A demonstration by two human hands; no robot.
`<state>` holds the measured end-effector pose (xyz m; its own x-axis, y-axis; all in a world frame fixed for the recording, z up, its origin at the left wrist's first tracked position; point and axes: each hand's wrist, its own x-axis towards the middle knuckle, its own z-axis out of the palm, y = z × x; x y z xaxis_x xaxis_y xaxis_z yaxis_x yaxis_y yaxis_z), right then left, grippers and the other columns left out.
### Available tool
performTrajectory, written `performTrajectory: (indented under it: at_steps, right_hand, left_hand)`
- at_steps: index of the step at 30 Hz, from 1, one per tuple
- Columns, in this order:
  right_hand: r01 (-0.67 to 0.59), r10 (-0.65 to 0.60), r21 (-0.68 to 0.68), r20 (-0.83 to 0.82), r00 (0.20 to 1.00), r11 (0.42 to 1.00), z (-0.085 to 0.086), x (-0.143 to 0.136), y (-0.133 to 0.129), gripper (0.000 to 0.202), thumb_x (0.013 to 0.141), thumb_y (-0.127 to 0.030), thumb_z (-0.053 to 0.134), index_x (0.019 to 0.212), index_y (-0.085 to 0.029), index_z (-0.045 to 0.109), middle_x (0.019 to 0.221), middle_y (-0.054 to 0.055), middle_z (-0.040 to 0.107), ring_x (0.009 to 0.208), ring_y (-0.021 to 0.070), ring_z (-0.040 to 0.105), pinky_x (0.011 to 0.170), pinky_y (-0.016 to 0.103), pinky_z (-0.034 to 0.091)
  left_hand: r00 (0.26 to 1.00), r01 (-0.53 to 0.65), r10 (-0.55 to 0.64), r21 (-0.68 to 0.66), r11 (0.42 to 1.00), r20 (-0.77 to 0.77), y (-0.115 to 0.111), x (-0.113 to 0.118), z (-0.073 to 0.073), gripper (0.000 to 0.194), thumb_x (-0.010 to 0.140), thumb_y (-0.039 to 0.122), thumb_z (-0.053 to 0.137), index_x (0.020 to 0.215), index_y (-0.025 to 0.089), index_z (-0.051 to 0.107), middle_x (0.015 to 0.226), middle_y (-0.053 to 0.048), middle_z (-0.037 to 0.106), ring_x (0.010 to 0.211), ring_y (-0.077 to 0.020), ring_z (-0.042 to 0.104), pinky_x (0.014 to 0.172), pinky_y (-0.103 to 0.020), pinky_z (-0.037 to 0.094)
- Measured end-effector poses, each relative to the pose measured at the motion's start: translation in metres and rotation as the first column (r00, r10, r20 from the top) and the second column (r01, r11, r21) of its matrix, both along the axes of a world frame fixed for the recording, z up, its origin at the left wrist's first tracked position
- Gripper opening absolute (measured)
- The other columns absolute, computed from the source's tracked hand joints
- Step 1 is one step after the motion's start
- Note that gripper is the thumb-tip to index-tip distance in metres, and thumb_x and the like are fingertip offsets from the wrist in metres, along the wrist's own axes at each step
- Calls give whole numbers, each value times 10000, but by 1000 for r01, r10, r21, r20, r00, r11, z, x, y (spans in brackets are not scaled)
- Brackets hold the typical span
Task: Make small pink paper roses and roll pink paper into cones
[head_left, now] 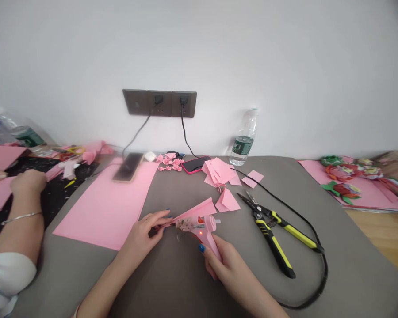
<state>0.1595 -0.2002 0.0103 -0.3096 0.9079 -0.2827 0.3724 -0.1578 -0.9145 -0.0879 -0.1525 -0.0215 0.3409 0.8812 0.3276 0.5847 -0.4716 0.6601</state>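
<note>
My left hand (145, 233) pinches the narrow left end of a folded pink paper piece (199, 209) above the grey table mat. Wrapped round the handle of a pink glue gun (199, 224) is my right hand (223, 260). A small red light glows on the gun, and its nozzle points left, at the paper beside my left fingertips. Whether nozzle and paper touch is hard to tell. Behind them lie a pile of pink paper squares (220, 171) and a folded pink piece (227, 201).
Yellow-black pliers (272, 225) and a black cable (305, 217) lie right. Left are a large pink sheet (111, 207) and a phone (128, 167). A water bottle (243, 143), small paper flowers (170, 161) and another phone (195, 165) stand or lie behind. Another person's arm (24, 212) is far left.
</note>
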Motion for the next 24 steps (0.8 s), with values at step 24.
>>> performTrajectory:
  at_steps: [24]
  right_hand:
    - [46, -47, -18, -11, 999, 999, 1, 9, 0, 431, 899, -636, 388, 741, -235, 404, 537, -53, 447, 501, 121, 379, 508, 245, 329]
  left_hand:
    - [999, -22, 23, 9, 1000, -24, -1, 1, 2, 411, 850, 99, 501, 1223, 257, 573, 1030, 14, 792, 922, -171, 726, 755, -277, 595]
